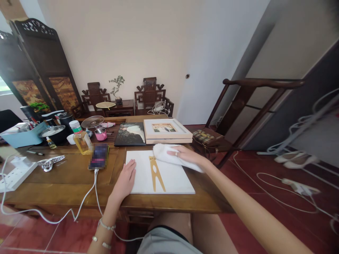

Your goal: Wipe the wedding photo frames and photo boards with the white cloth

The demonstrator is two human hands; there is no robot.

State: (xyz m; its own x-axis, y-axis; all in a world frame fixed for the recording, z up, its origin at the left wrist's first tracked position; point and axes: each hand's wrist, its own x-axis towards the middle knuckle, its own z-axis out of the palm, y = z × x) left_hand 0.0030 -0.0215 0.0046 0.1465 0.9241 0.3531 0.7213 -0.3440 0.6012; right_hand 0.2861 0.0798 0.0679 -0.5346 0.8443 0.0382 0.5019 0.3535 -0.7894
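Observation:
A white board (178, 180) lies flat on the wooden table in front of me. On its face is a mustard-yellow figure (154, 173) with two long legs and an oval hole; I cannot tell whether it is painted or a separate piece. My left hand (127, 177) rests on the board's left edge, fingers stretched out, holding nothing. My right hand (184, 155) grips a folded white cloth (161, 152) and presses it on the board's upper right part, just beside the top of the yellow figure. Part of the cloth hangs past the board's right edge.
Behind the board lie a dark picture panel (127, 134) and a white framed picture (182, 132). A phone (98, 157) with a white cable, an oil bottle (82, 139), a pink pot (100, 134) and a power strip (19, 173) stand to the left. A wooden chair (239, 102) is at right.

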